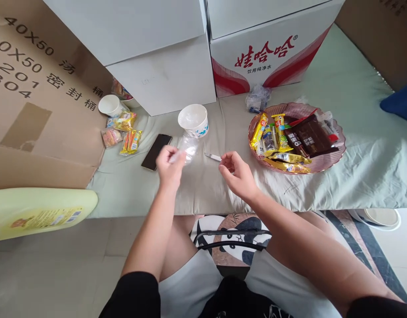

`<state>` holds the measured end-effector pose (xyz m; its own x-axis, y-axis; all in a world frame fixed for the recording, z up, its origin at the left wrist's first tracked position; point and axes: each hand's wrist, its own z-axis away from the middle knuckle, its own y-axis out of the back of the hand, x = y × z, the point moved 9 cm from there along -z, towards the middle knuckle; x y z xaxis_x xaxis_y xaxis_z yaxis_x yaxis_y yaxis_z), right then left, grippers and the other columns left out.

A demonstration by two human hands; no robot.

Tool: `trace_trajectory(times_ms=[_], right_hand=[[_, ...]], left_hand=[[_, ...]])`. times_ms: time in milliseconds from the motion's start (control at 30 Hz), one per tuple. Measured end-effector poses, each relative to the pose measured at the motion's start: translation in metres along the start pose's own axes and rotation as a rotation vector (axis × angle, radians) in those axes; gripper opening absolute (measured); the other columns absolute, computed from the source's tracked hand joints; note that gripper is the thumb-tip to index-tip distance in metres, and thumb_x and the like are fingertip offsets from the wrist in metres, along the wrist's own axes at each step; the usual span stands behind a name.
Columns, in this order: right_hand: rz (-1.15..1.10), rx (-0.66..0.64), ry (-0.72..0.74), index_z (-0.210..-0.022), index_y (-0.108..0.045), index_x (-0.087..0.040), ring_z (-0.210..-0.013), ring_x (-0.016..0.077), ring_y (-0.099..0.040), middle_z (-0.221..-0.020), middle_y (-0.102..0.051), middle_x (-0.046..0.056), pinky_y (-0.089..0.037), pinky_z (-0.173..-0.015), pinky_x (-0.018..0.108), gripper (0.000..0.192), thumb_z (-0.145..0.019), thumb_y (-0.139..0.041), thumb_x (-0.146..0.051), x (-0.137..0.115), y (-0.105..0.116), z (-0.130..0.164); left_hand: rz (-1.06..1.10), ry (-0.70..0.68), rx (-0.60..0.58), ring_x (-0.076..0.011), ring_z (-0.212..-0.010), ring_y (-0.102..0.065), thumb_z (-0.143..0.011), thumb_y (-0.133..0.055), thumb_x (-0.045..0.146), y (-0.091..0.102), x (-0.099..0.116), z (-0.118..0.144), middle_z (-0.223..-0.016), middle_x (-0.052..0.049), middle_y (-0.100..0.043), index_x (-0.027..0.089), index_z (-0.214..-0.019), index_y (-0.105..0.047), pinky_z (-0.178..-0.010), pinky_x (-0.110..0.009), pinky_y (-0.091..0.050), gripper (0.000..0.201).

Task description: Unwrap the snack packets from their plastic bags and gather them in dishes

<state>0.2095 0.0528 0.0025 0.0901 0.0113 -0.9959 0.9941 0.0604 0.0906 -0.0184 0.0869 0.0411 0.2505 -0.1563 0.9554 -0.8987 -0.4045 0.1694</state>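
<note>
My left hand (170,167) is closed, pinching a clear plastic bag (189,148) that hangs in front of a white paper bowl (193,121) with a blue pattern. To its right, my right hand (237,176) has curled fingers around the end of a slim white craft knife (214,157). The tip of the knife points left, towards the plastic bag. A black phone (157,151) lies on the cloth just left of my left hand. Right of my right hand stands a pink glass dish (337,157) full of wrapped snacks.
White cartons (163,73) stand along the back. Several packaged snacks (130,141) and another paper bowl (111,106) sit at the left beside a brown cardboard box (67,145). A yellow jug (44,212) is near the front left. Crumpled plastic (258,98) lies behind the dish.
</note>
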Motion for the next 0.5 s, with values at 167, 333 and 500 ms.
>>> trace_trajectory(times_ms=[167, 333, 500], right_hand=[[-0.017, -0.057, 0.027, -0.099, -0.053, -0.024, -0.072, 0.0162, -0.062, -0.081, -0.065, 0.001, -0.046, -0.060, 0.027, 0.020, -0.083, -0.054, -0.035, -0.007, -0.011, -0.005], [-0.026, -0.090, 0.057, -0.089, -0.053, -0.024, -0.063, 0.0141, -0.058, -0.070, -0.060, -0.002, -0.043, -0.060, 0.026, 0.011, -0.085, -0.049, -0.032, -0.013, -0.014, -0.005], [-0.036, -0.127, 0.073, -0.086, -0.054, -0.023, -0.061, 0.0135, -0.057, -0.068, -0.059, -0.003, -0.042, -0.060, 0.025, 0.007, -0.083, -0.049, -0.027, -0.017, -0.017, -0.007]], left_hand=[[-0.628, -0.405, -0.071, -0.0146, -0.067, -0.048, -0.065, -0.063, 0.005, -0.054, 0.069, -0.078, -0.067, 0.003, -0.049, 0.022, -0.067, -0.049, -0.071, -0.027, -0.042, 0.022], [-1.107, -0.120, -0.743, -0.0223, -0.073, -0.061, -0.060, -0.064, 0.005, -0.151, 0.026, -0.120, -0.061, 0.001, -0.053, 0.021, -0.056, -0.052, -0.077, -0.032, -0.046, 0.021], [-1.040, 0.566, -1.100, -0.0202, -0.079, -0.070, -0.064, -0.067, 0.006, -0.156, -0.011, -0.110, -0.073, -0.003, -0.072, 0.016, -0.073, -0.072, -0.080, -0.031, -0.054, 0.014]])
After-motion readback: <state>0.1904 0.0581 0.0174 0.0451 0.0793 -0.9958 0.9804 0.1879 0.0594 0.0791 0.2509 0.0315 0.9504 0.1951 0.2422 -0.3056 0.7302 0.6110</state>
